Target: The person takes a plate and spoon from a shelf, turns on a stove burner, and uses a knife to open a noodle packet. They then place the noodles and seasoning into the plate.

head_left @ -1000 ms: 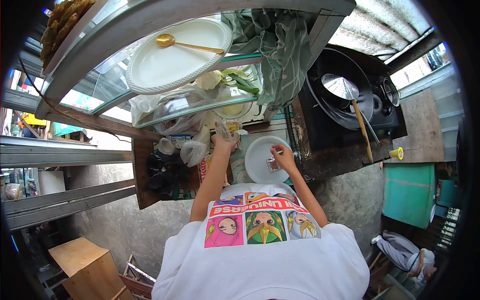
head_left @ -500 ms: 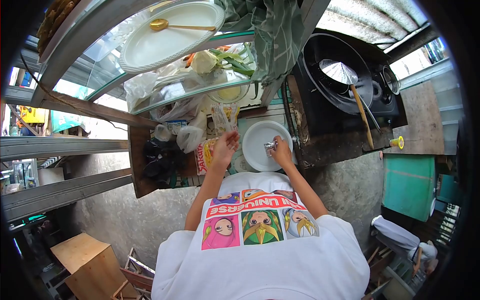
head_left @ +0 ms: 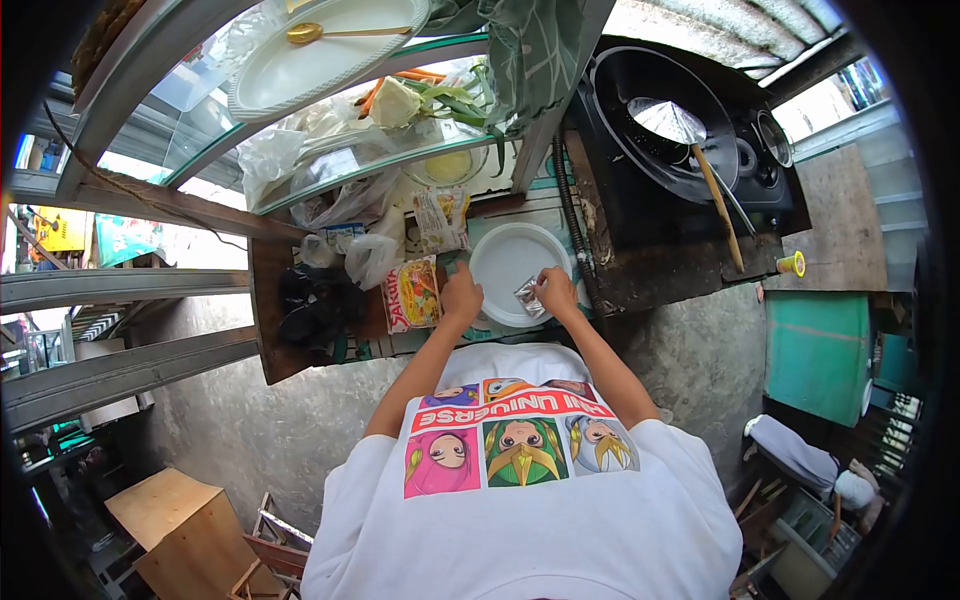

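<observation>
My right hand (head_left: 556,293) pinches a small silver sachet (head_left: 530,296) over the front right part of a white round plate (head_left: 515,255). Just left of the plate is my left hand (head_left: 461,293), its fingers partly curled near the rim; whether it holds anything is hidden. A red and yellow noodle packet (head_left: 411,295) lies directly left of that hand. Behind it, a second, paler packet (head_left: 441,218) rests on the tiled counter.
A large black wok (head_left: 660,125) with a ladle sits on the stove at the right. Plastic bags (head_left: 372,262) and a black bag (head_left: 318,308) lie at the left. Above, a glass shelf holds a white oval plate (head_left: 325,50) and vegetables (head_left: 396,102).
My left hand has moved right and down, off the noodle packet toward the plate. The silver sachet, still in my right hand, now shows more of its surface. The view has shifted slightly.
</observation>
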### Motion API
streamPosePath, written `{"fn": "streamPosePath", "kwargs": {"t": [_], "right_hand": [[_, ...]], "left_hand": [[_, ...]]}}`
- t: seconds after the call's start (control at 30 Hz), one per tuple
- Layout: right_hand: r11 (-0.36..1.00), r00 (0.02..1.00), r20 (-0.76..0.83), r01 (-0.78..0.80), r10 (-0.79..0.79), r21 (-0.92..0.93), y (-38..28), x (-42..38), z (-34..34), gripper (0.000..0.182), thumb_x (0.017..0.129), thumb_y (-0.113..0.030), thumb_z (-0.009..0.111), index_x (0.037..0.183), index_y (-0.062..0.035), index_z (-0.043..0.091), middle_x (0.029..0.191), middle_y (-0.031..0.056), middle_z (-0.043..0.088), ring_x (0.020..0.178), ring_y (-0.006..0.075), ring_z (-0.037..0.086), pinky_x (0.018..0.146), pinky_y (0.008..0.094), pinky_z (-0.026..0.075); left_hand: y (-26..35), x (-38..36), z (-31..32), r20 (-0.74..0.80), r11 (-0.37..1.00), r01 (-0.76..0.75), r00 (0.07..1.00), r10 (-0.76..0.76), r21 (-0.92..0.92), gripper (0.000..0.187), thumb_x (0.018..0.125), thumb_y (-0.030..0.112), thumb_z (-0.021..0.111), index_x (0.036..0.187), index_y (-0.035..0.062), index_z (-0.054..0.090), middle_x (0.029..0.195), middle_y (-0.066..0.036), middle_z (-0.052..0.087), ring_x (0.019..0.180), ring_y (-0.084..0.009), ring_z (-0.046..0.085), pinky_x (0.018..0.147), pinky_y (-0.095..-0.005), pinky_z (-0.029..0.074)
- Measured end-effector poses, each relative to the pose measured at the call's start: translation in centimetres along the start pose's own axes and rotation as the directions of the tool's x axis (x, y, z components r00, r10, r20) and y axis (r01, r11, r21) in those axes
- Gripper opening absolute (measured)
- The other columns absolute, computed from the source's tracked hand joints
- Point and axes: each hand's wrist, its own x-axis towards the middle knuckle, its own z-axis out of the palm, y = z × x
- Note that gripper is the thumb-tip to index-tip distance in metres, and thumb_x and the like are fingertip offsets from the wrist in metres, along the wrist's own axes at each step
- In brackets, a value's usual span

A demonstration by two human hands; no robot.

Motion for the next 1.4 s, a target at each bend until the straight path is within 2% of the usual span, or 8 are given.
{"fn": "streamPosePath", "kwargs": {"t": [0.4,0.57,0.8,0.9,1.03,1.17,1.23,1.4], "right_hand": [[0.919,0.984,-0.101,0.172,-0.146,0.355,-2.3,-0.7,-1.5,0.013,0.07,-0.011,0.07,0.074,-0.0014,0.061,0.071,0.0066,0.056,0.059,0.0161,0.052,0.056,0.0286,0.042],[0.845,0.981,-0.15,0.18,-0.12,0.504,-1.4,0.0,-3.4,0.012,0.075,-0.008,0.065,0.079,0.0004,0.057,0.071,0.0084,0.061,0.063,0.0136,0.059,0.058,0.026,0.045],[0.658,0.945,0.184,0.043,-0.271,0.752,-2.6,-1.8,-4.3,0.014,0.076,-0.011,0.066,0.085,-0.0006,0.064,0.076,0.0081,0.064,0.07,0.011,0.059,0.063,0.0251,0.046],[0.832,0.96,0.173,0.094,-0.222,0.547,-3.9,-2.3,-3.9,0.017,0.075,-0.011,0.066,0.088,0.0003,0.065,0.078,0.0104,0.065,0.072,0.0123,0.061,0.064,0.0273,0.047],[0.938,0.998,0.008,0.052,-0.059,0.343,-1.8,-1.2,-1.3,0.029,0.07,-0.011,0.068,0.097,-0.001,0.061,0.084,0.0132,0.064,0.073,0.0243,0.062,0.067,0.0336,0.048],[0.959,0.961,-0.167,0.243,-0.219,0.146,-1.4,-0.9,1.4,0.041,0.066,-0.009,0.069,0.104,-0.0035,0.054,0.084,0.0136,0.062,0.077,0.0302,0.06,0.071,0.0378,0.047],[0.991,1.0,-0.007,0.016,-0.015,0.131,-2.1,-0.7,2.1,0.047,0.062,-0.006,0.072,0.105,-0.0055,0.052,0.073,0.0096,0.057,0.076,0.029,0.059,0.067,0.0367,0.046],[0.988,0.997,0.074,-0.027,0.015,0.153,-2.0,-0.3,2.9,0.027,0.065,-0.007,0.069,0.091,-0.005,0.059,0.075,0.0115,0.06,0.075,0.0303,0.059,0.067,0.0383,0.046]], "left_hand": [[0.0,-0.9,-2.7,-0.23,0.949,-0.203,0.938,0.258,0.24,0.023,0.076,0.015,0.059,0.091,-0.0003,0.056,0.086,-0.017,0.061,0.082,-0.0333,0.06,0.068,-0.0412,0.05],[-0.5,-1.3,-3.2,-0.035,0.879,-0.31,0.947,0.32,-0.362,0.038,0.072,0.017,0.068,0.107,0.0057,0.057,0.106,-0.01,0.06,0.094,-0.025,0.058,0.074,-0.0348,0.049],[1.5,-2.7,-2.5,-0.07,0.745,-0.244,0.964,0.258,-0.621,0.036,0.072,0.022,0.071,0.102,0.004,0.06,0.101,-0.008,0.064,0.087,-0.0184,0.062,0.07,-0.0317,0.049],[0.2,-2.2,-2.5,0.346,0.748,0.005,0.888,0.302,-0.664,0.035,0.068,0.019,0.075,0.098,0.0039,0.063,0.092,-0.009,0.066,0.082,-0.0175,0.063,0.069,-0.0287,0.049],[-0.9,-2.7,-4.0,-0.015,0.917,-0.125,0.992,0.129,-0.378,0.027,0.074,0.022,0.069,0.089,0.0002,0.063,0.08,-0.014,0.065,0.073,-0.0236,0.064,0.066,-0.0305,0.048],[-2.5,-2.3,-5.4,-0.457,0.968,-0.25,0.865,0.208,-0.031,0.027,0.079,0.026,0.062,0.086,0.0002,0.063,0.074,-0.016,0.063,0.067,-0.0295,0.061,0.061,-0.0336,0.047],[-2.9,-2.1,-6.7,-0.46,0.969,-0.201,0.88,0.114,-0.143,0.025,0.079,0.024,0.061,0.087,0.0003,0.063,0.078,-0.017,0.062,0.071,-0.0314,0.061,0.064,-0.036,0.046],[-5.0,-2.4,-9.2,-0.406,0.934,0.041,0.893,-0.193,-0.354,0.023,0.079,0.021,0.061,0.089,0.0005,0.063,0.081,-0.018,0.062,0.077,-0.0337,0.06,0.07,-0.0387,0.045]]}}
